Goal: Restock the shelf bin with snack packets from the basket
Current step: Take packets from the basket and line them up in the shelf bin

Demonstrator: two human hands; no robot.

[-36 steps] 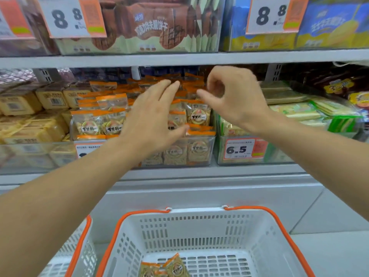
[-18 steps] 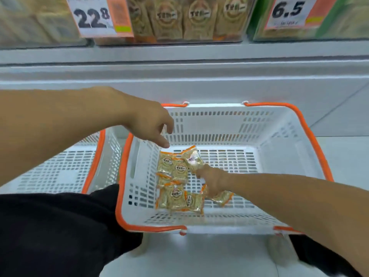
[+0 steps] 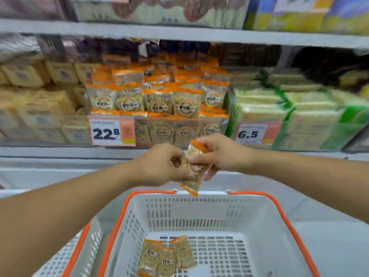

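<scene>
Shop shelving fills our background, its clear shelf bin [image 3: 157, 124] stacked with orange-topped packets. Above the white basket [image 3: 199, 214], our left hand [image 3: 159, 166] and right hand [image 3: 221, 154] both pinch one snack packet [image 3: 194, 174]; more packets [image 3: 165, 256] lie on the basket floor.

the shelf [image 3: 60, 151] runs across the view at twelve o'clock. directly on it sits a clear shelf bin [image 3: 199, 129] packed with orange-topped snack packets [image 3: 157, 100], a price tag [image 3: 111, 132] reading 22.8 on its front. at nine o'clock stand yellow packs [image 3: 36, 108]; at three o'clock, green packs [image 3: 299, 114].
</scene>
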